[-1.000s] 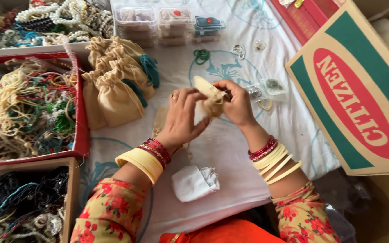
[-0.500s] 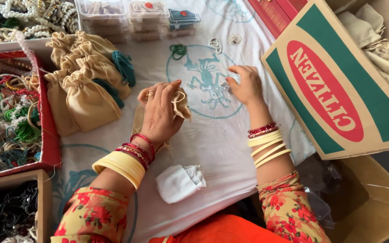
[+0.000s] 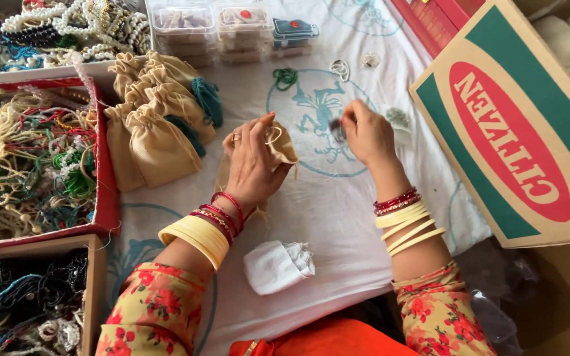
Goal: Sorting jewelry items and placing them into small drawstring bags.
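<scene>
Beige cloth pouch (image 3: 278,146), mouth open

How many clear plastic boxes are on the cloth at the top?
3, in a row along the top edge: a left box, a middle box and a smaller right box with a dark lid. Each may be a stack, so more could be hidden.

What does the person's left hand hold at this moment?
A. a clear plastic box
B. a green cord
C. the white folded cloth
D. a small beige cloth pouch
D: the left hand grips a small beige cloth pouch at its open top, while the white folded cloth lies untouched near the table edge and the right hand pinches a small dark item.
</scene>
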